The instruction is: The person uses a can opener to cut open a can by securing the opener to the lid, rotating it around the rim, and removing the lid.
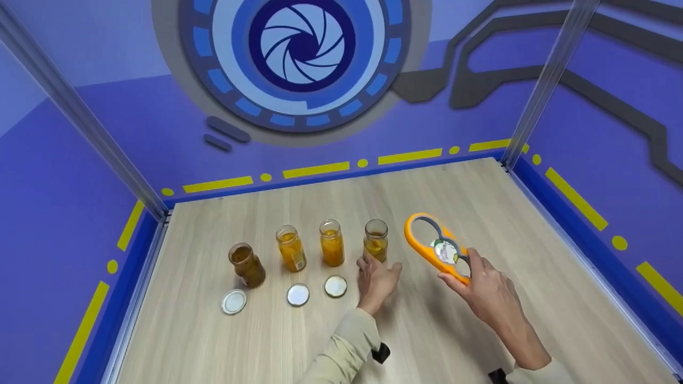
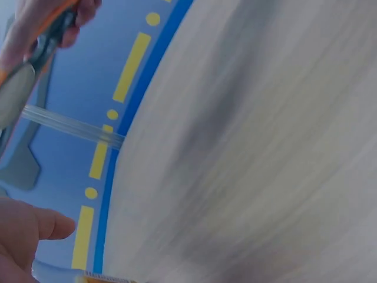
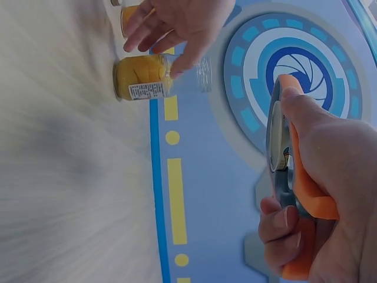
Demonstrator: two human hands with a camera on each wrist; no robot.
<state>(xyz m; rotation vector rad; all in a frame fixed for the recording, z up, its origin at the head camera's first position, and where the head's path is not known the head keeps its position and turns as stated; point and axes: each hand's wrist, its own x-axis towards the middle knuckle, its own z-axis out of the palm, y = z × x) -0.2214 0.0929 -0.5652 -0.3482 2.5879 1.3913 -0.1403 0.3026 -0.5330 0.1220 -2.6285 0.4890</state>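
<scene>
My right hand grips the lower end of an orange and grey jar opener above the table. In one of the opener's rings sits a printed disc like a jar lid; in the right wrist view its pale edge shows. At the rightmost glass jar, lidless with yellow contents, is my left hand. Its fingers are loosely extended and its thumb spread, overlapping the jar's side in the right wrist view. The left wrist view catches just the rim of that jar.
Left of it stand two lidless jars with orange contents and a brown one. Three lids lie before them on the wooden table. Blue-purple walls enclose the back and sides.
</scene>
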